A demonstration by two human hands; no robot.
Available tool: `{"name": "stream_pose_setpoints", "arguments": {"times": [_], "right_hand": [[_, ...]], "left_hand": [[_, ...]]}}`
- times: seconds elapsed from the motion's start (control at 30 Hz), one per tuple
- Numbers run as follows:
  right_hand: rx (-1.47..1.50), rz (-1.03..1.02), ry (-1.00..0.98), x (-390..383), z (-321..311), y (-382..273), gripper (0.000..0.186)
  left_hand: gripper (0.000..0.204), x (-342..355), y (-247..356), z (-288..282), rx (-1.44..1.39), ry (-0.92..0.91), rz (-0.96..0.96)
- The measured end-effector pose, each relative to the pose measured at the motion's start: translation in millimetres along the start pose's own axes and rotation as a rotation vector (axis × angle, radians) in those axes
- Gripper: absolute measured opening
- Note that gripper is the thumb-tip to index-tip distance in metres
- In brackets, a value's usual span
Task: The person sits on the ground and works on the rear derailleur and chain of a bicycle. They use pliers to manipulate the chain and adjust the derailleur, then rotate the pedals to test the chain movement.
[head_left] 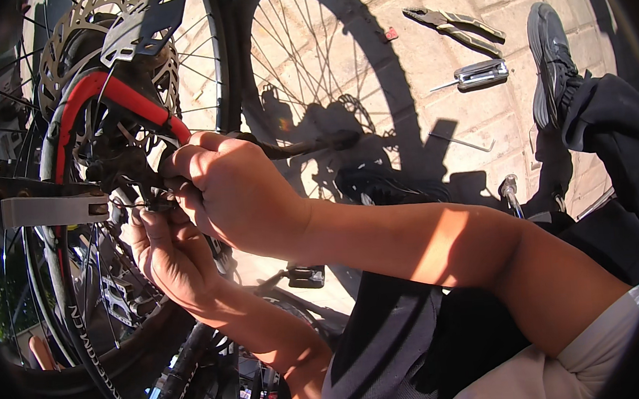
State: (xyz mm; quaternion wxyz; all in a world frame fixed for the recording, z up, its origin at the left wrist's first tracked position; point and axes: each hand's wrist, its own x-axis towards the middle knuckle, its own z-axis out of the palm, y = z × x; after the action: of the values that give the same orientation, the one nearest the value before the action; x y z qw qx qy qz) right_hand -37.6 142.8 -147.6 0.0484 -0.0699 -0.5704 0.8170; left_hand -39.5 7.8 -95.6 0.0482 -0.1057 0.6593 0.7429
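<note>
Mechanism [116, 169], dark, just below red tube [132, 105]; left hand [170, 252], thumb and fingertips pinched narrow on its lower edge; right hand [239, 183], fingers curled narrow at its side (exact hold hidden, cannot tell); advisable handling: left steadying, right making small movements, knuckles clear of rotor [61, 64]

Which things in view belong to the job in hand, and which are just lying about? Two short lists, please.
In the job:
left hand and right hand, fingers at the black mechanism
red bicycle frame part beside it

Lying on the paving, unheld (the tools may belong too):
pliers
folding multi-tool
L-shaped key
small red piece
</note>
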Motion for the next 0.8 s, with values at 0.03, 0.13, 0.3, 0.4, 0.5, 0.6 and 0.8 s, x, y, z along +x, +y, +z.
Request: {"name": "stream_pose_setpoints", "arguments": {"times": [0.03,0.13,0.3,0.4,0.5,0.6,0.8], "right_hand": [[-0.027,-0.018,0.002,0,-1,0,0.014],[-0.083,-0.069,-0.002,0,-3,0,0.013],[0.135,-0.035,-0.067,2,3,10,0.016],[0.050,-0.107,-0.036,3,3,13,0.018],[-0.108,-0.214,0.012,3,2,11,0.021],[-0.091,-0.087,0.067,0,2,1,0.021],[-0.191,-0.132,0.010,8,0,1,0.013]], "left_hand": [[0.017,0,1,3,0.000,-0.010,-0.009],[0.020,3,-1,-6,-0.023,-0.038,-0.027],[0.022,4,-2,-9,-0.041,-0.014,-0.007],[0.022,5,-3,-16,-0.053,-0.039,-0.023],[0.022,4,-5,-13,-0.074,-0.070,-0.023],[0.022,4,-5,-18,-0.088,-0.107,-0.036],[0.021,2,-4,-4,-0.018,0.002,-0.007]]}}
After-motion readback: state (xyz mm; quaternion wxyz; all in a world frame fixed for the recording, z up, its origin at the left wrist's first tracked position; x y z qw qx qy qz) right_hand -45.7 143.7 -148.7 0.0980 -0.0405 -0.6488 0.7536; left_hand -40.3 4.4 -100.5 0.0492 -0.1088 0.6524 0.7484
